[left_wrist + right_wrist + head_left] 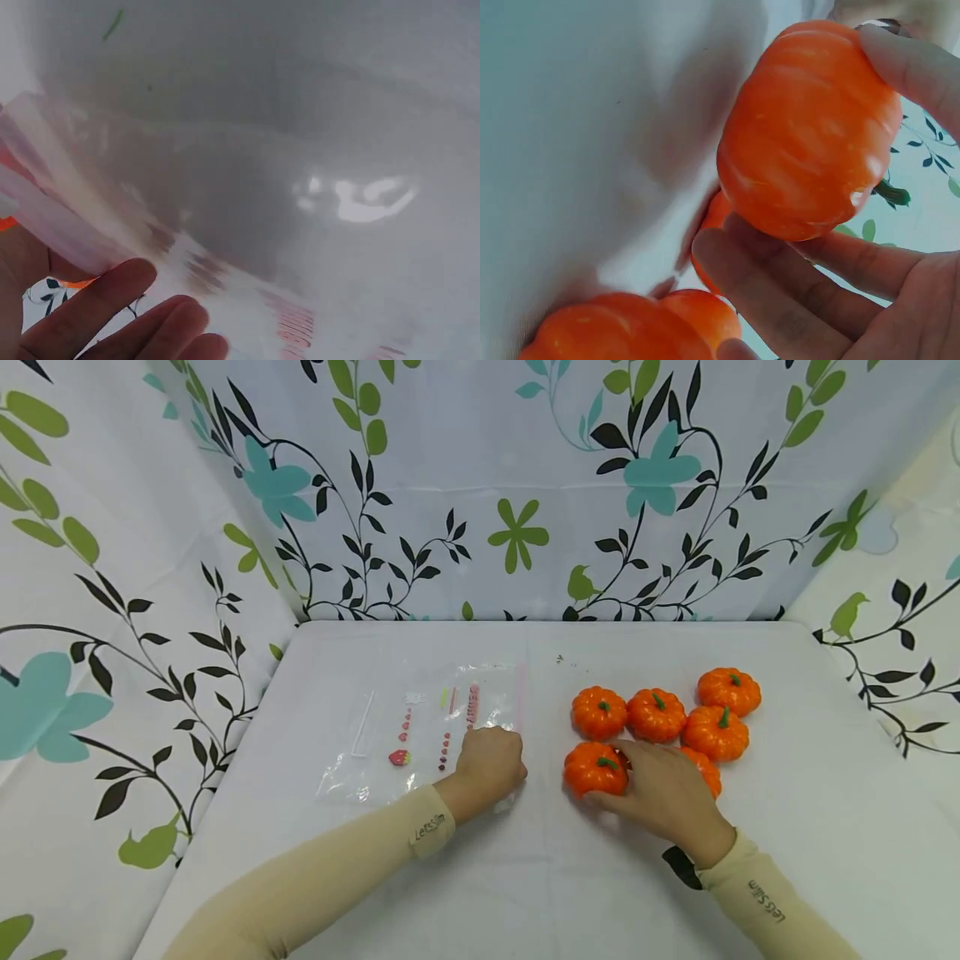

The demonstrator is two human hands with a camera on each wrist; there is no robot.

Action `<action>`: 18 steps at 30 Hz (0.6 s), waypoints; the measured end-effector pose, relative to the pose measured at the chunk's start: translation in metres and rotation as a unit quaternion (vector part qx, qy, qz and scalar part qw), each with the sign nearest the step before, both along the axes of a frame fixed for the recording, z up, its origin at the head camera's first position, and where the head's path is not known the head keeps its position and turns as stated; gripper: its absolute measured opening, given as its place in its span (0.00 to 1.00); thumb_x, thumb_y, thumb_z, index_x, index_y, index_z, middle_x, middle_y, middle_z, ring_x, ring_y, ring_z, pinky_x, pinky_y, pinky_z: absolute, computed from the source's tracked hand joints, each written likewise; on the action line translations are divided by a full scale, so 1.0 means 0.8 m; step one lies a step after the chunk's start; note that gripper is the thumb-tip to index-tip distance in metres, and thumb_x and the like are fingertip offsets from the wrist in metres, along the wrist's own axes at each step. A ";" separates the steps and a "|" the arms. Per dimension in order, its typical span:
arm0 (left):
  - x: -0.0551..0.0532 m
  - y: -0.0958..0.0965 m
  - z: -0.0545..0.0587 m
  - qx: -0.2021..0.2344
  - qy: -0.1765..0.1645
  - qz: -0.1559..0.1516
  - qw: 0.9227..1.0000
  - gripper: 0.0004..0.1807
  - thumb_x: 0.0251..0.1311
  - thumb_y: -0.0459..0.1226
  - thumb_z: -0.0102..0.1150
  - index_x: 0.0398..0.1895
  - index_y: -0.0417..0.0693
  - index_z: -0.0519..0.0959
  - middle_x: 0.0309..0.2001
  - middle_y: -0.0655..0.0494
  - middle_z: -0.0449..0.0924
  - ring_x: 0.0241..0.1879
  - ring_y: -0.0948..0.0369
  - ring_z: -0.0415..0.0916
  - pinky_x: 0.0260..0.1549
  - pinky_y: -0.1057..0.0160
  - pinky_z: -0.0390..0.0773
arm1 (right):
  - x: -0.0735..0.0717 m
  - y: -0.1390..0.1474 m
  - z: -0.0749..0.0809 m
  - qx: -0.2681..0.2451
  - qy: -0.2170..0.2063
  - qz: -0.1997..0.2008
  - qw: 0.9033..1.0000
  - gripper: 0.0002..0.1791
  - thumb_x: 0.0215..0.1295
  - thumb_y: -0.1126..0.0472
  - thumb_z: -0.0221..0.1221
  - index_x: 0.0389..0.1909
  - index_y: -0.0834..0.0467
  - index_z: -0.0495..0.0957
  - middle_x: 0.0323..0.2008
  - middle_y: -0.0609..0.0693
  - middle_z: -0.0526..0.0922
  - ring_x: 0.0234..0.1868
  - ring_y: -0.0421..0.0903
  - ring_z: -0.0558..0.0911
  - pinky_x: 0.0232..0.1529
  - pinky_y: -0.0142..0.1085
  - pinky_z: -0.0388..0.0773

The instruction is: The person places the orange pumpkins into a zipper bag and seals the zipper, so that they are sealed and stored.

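Observation:
At the near left of the pumpkin group, my right hand (667,797) holds a small orange toy pumpkin (592,770) with a green stem. In the right wrist view the thumb lies on one side of this pumpkin (810,135) and the fingers on the other. My left hand (487,768) pinches the right edge of a clear zip bag (382,782). A pink strip (64,214) along the bag's mouth runs between thumb and fingers in the left wrist view. Printed on the bag are a strawberry and rows of small red marks.
Several more orange pumpkins (655,715) stand close together beyond and right of my right hand, one partly hidden behind it. All rest on a white-covered table (825,827). A leaf-patterned curtain (480,468) hangs behind the table and along both sides.

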State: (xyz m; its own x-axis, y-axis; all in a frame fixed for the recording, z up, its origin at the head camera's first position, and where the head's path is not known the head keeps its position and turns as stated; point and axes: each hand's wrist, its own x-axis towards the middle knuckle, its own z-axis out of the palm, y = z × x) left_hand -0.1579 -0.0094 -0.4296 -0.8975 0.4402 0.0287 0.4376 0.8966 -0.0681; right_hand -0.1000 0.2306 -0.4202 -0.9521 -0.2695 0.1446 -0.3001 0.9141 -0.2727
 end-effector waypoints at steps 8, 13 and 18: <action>0.004 -0.023 0.019 0.032 0.176 -0.050 0.983 0.22 0.51 0.37 0.64 0.04 0.52 0.67 0.09 0.60 0.61 0.10 0.62 0.64 0.09 0.63 0.70 | -0.012 -0.013 0.007 -0.128 -0.080 -0.018 0.988 0.48 0.51 0.27 0.66 0.63 0.59 0.76 0.45 0.48 0.84 0.41 0.45 0.82 0.39 0.41 0.81; 0.009 -0.029 0.028 0.039 0.179 -0.067 0.981 0.18 0.56 0.39 0.65 0.09 0.50 0.77 0.11 0.59 0.67 0.11 0.61 0.67 0.11 0.62 0.74 | -0.029 -0.037 0.018 -0.221 -0.111 -0.051 0.968 0.53 0.48 0.23 0.65 0.69 0.53 0.71 0.53 0.48 0.81 0.45 0.49 0.81 0.43 0.43 0.80; 0.015 -0.034 0.031 0.032 0.190 -0.072 0.979 0.16 0.58 0.42 0.65 0.14 0.49 0.82 0.12 0.57 0.71 0.12 0.59 0.74 0.14 0.59 0.81 | -0.046 -0.063 0.023 -0.283 -0.107 -0.058 0.951 0.53 0.49 0.25 0.66 0.71 0.51 0.69 0.58 0.47 0.78 0.42 0.49 0.80 0.39 0.41 0.80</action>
State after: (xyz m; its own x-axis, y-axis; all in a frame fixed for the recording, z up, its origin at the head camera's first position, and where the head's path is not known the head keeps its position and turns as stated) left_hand -0.1460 -0.0365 -0.4047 -0.7453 0.5484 0.3792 0.5146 0.8348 -0.1960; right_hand -0.1367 0.1798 -0.4017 -0.9947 -0.0970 0.0342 -0.0877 0.6261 -0.7748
